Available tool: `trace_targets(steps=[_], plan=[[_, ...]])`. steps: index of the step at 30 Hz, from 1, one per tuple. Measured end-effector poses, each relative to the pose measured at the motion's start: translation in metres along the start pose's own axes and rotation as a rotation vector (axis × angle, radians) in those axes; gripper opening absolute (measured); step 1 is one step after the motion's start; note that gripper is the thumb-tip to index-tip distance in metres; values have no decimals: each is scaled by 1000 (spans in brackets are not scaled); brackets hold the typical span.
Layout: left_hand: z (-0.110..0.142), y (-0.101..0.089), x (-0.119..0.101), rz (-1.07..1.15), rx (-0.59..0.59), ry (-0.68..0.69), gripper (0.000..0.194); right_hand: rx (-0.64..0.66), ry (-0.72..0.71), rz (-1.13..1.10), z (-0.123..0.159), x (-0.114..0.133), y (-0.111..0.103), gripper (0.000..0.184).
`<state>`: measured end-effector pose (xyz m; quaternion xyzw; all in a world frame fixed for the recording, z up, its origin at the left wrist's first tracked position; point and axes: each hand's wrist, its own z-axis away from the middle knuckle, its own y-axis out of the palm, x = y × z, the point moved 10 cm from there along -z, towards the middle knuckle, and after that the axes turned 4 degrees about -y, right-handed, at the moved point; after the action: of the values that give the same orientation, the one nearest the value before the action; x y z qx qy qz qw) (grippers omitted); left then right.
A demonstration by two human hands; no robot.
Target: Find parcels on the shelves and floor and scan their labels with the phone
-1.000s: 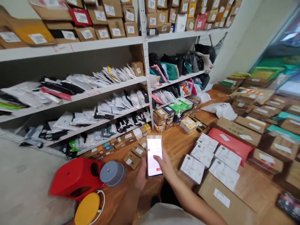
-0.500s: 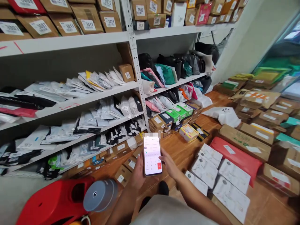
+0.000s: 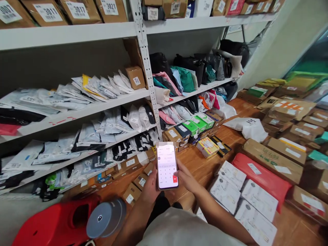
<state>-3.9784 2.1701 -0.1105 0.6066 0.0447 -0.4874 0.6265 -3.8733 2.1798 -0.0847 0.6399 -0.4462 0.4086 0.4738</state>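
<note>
A smartphone (image 3: 166, 168) is upright in front of me, its lit screen showing a number keypad with a red key at the lower right. My left hand (image 3: 151, 187) is wrapped round its left side. From the right, my right hand (image 3: 187, 178) grips the other edge, its thumb over the screen near the red key. The small text on the screen is too faint to read, and a blurred patch covers the phone's top edge. Most of the fingers are hidden behind the phone.
White metal shelving (image 3: 77, 32) holds labelled cartons and bagged parcels. A red plastic stool (image 3: 55, 218) and a grey round bin (image 3: 98, 220) stand at lower left. On the floor at right lie white marbled boxes (image 3: 225, 191), a red parcel (image 3: 261, 176) and brown cartons (image 3: 271, 160).
My view has come nearer the shelves and tilted slightly down, so the top cartons sit higher in the picture. Both hands stay on the phone, the right thumb still by the red key.
</note>
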Motion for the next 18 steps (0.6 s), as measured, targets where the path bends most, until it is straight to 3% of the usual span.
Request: trace_targets(steps=[7, 13, 18], plan=[[-28, -6, -34, -59, 131, -91, 106, -92, 22, 17, -42, 1, -1, 53], [-54, -31, -56, -204, 113, -137, 105, -179, 63, 2, -75, -11, 7, 54], [-67, -41, -78, -42, 190, -135, 102, -209, 86, -25, -100, -25, 15, 42]])
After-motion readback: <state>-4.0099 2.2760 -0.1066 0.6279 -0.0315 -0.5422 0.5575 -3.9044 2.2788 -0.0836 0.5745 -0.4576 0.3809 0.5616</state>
